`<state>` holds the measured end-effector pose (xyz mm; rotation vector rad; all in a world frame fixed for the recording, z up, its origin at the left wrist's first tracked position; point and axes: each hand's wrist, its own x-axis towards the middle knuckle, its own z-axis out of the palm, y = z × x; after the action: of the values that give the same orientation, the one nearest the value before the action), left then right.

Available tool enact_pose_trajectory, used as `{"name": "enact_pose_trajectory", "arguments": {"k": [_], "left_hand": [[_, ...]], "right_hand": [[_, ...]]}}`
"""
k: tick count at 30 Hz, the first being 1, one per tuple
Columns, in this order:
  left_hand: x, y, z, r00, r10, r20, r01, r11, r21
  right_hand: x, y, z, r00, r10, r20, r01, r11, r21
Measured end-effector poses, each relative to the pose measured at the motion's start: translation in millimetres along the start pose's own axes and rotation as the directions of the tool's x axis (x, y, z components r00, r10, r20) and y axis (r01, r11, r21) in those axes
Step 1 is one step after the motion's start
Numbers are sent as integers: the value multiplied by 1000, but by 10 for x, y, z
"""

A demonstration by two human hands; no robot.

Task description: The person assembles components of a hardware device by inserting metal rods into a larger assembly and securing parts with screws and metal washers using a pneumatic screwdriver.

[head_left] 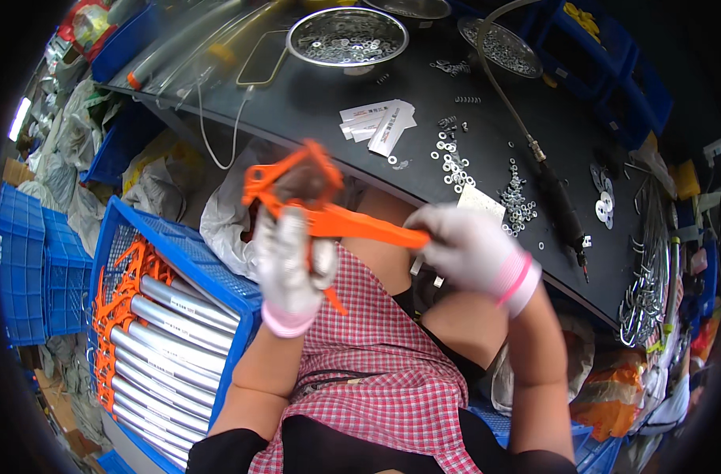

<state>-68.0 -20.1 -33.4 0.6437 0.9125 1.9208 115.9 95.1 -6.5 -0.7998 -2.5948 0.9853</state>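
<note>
In front of my lap is an orange handle part [360, 224], apparently from a caulking gun, with a blocky, open-looking head and a long lever. My left hand [285, 265], in a white glove with a pink cuff, is closed around it just below the head. At the lever's far end, my right hand [475, 249] pinches the tip; its glove is smeared by motion. Beside the right hand lies a small white perforated plate [481, 204] at the table's edge. Loose washers [455, 167] and a pile of small metal parts [518, 201] are close by.
A blue crate [246, 316] at left holds several silver tubes with orange handles. The dark table [321, 103] bears a metal bowl [347, 59] of washers, printed labels [388, 126] and a black power driver [562, 205] on a hose. Bent metal rods [646, 268] lie at the right end.
</note>
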Motion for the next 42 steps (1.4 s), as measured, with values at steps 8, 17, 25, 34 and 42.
{"name": "enact_pose_trajectory", "arguments": {"k": [8,17,25,34,42], "left_hand": [[136,184,-227,979,-180,-95,177,983,-45],[223,-86,2,978,-108,178,107,994,13],[108,-254,676,913,-192,360,-53,820,571],[-63,-376,835,839,41,543,-449,616,647],[-102,-453,924,830,25,558,-448,626,638]], "right_hand": [[898,1348,-692,972,70,-222,-146,927,-346],[701,744,-691,908,247,-339,-194,964,185],[-253,-141,58,823,409,-394,54,634,771],[-517,-129,259,743,541,-393,201,380,903],[-766,-102,197,743,517,-426,176,463,869]]}}
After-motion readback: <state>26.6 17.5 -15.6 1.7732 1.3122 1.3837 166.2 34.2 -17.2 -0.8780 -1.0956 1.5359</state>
